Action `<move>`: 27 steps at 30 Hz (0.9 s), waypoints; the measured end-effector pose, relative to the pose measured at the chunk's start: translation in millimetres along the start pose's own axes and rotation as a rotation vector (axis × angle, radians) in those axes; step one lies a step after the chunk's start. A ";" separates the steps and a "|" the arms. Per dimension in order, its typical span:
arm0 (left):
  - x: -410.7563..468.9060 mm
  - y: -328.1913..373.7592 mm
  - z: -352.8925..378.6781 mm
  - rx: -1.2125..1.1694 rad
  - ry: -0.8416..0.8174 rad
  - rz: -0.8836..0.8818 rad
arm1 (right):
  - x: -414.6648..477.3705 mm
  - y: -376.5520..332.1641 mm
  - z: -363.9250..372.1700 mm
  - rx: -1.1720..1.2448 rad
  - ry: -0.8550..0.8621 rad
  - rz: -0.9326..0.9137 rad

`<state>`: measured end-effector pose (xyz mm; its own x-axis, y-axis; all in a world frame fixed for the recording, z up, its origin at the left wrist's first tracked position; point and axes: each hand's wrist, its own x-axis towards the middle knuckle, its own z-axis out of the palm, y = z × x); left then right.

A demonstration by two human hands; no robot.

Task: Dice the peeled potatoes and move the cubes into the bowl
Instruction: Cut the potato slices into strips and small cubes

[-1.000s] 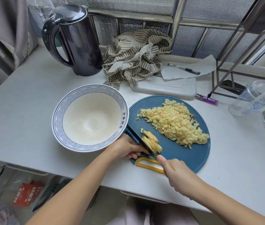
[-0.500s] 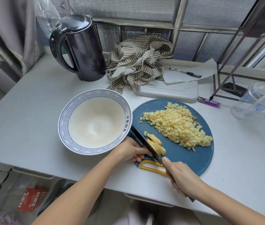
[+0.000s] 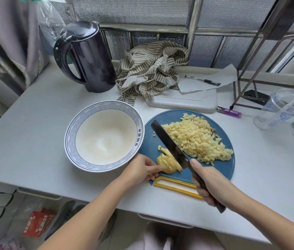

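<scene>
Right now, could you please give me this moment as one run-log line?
stage: dicing | right hand grips knife | left hand holds potato strips | diced pile on cutting board | bowl empty

bowl (image 3: 139,137) rim: blue characters, unreadable | plastic cup (image 3: 279,110): blue print, unreadable

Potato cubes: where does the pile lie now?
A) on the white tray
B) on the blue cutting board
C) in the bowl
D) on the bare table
B: the potato cubes sit heaped on the blue cutting board, beside the knife in the right hand; none show in the bowl.
</scene>
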<state>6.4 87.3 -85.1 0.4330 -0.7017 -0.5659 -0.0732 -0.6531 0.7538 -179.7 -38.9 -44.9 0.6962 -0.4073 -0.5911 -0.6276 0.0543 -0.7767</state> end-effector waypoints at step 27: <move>31.1 31.8 6.0 1.017 -0.083 0.491 | -33.4 58.8 -7.3 -0.120 0.240 0.104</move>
<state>12.1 43.0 -80.8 0.0977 -0.9379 -0.3329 -0.9318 -0.2037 0.3004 -242.4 -28.8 -69.2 0.5323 -0.6102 -0.5867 -0.7382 0.0047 -0.6746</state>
